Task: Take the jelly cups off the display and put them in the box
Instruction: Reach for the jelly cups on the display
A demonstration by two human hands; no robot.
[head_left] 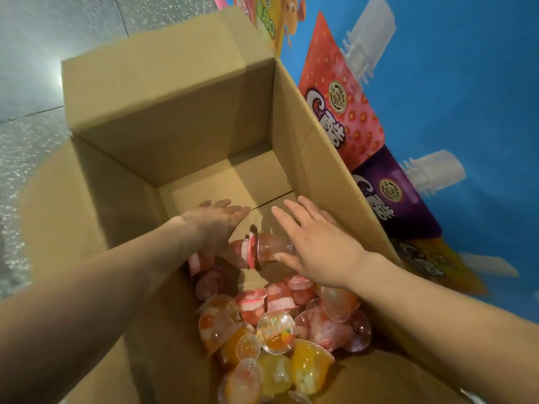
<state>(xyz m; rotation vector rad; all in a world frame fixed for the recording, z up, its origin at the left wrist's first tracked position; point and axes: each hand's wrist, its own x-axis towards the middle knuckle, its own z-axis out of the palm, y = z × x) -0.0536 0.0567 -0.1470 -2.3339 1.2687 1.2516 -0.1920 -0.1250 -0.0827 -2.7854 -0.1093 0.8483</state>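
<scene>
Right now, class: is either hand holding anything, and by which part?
Nothing is gripped. The left hand and right hand are open, fingers straight; a pink jelly cup is between them, perhaps brushing the right thumb.

In the box (175, 126), a heap of jelly cups (277, 330) lies nearer than the left hand (215, 223) and right hand (318, 246); one cup (264, 250) lies between the hands; the display (466, 97) stands to their right.

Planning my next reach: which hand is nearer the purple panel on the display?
Right. The right hand hovers in the box beside the wall facing the purple panel; the left hand is farther left.
</scene>
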